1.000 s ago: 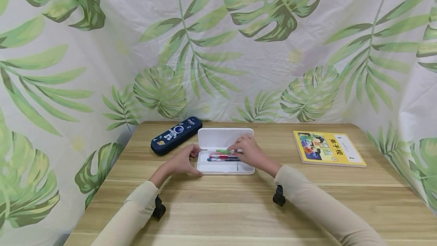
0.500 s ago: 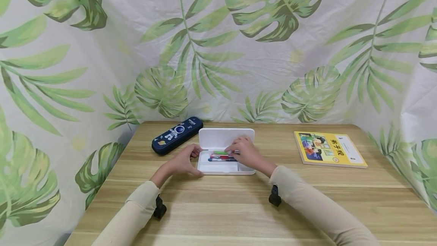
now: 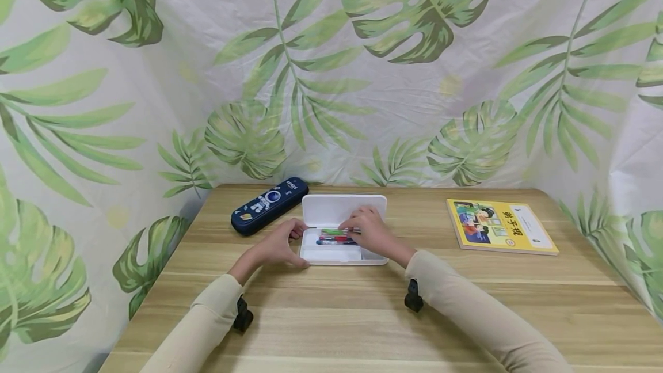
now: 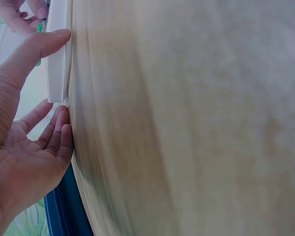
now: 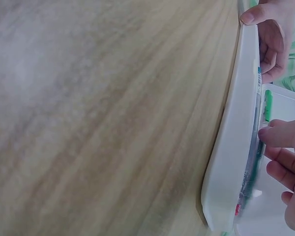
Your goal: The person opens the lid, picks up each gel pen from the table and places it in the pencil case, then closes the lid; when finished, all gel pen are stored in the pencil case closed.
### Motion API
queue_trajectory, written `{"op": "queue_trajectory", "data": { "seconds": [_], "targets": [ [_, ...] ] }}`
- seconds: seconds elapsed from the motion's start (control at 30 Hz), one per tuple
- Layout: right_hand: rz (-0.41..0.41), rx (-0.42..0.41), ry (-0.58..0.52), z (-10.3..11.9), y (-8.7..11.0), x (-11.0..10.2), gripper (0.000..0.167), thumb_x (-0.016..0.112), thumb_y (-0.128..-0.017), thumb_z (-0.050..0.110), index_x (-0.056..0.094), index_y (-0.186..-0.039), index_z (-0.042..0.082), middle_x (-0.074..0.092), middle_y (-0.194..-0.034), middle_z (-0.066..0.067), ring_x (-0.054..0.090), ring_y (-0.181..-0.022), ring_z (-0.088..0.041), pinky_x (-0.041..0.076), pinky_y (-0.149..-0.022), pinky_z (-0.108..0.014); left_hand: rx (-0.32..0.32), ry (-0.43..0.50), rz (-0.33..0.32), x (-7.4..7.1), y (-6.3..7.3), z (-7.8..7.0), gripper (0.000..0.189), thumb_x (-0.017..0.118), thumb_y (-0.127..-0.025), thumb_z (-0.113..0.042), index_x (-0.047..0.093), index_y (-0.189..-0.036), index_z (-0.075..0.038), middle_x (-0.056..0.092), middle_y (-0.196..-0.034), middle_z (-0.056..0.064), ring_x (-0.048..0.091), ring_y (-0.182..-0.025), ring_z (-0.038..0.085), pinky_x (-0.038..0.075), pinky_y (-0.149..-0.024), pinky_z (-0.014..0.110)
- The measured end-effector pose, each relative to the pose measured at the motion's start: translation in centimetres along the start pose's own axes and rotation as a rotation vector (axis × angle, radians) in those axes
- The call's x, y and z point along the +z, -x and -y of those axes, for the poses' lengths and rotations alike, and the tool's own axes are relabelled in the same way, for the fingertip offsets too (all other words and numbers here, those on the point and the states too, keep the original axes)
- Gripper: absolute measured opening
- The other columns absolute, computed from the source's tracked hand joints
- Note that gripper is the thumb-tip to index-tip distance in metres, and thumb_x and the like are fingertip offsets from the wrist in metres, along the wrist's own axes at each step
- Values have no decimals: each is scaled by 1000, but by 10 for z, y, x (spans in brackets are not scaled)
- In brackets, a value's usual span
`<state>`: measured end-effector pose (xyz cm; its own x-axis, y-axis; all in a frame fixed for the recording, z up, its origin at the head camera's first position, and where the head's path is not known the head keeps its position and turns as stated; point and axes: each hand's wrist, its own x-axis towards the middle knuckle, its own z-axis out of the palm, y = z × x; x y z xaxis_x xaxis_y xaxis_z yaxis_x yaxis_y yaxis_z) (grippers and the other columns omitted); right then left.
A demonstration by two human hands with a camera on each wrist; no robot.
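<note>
A white pencil case (image 3: 331, 254) lies with its lid raised, several pens (image 3: 331, 242) inside its tray. My left hand (image 3: 277, 244) holds the left end, thumb on the front edge and fingers round the side; the left wrist view shows this thumb (image 4: 54, 42) on the rim. Over the right part of the tray, my right hand (image 3: 374, 232) pinches a pen among the others, its fingers hiding the right ends. A green pen (image 5: 268, 105) lies near the right thumb in the right wrist view.
A dark blue pencil case (image 3: 269, 206) with an astronaut print lies at the back left of the wooden table (image 3: 331, 315). On the right is a yellow book (image 3: 499, 225). A leaf-patterned cloth (image 3: 393, 102) hangs behind the table.
My right hand has shifted slightly left over the pens, its wrist moving left too. The left hand stays on the white case's left end.
</note>
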<state>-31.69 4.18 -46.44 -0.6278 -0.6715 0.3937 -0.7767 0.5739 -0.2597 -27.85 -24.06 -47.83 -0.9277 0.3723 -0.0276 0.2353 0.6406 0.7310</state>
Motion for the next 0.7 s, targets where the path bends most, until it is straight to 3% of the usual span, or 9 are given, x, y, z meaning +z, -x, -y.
{"op": "queue_trajectory", "data": {
  "seconds": [0.7],
  "targets": [
    [-16, 8, -31, 2, 1, -10, 17, 80, -86, 10, 81, -103, 12, 74, -92, -5, 57, -93, -21, 41, -98, -47, 12, -3, -3, 0, 0, 1, 84, 96, -64, -20, 50, -130, 3, 58, -122, 18, 55, -114, 31, 46, -106, 50]
  ]
}}
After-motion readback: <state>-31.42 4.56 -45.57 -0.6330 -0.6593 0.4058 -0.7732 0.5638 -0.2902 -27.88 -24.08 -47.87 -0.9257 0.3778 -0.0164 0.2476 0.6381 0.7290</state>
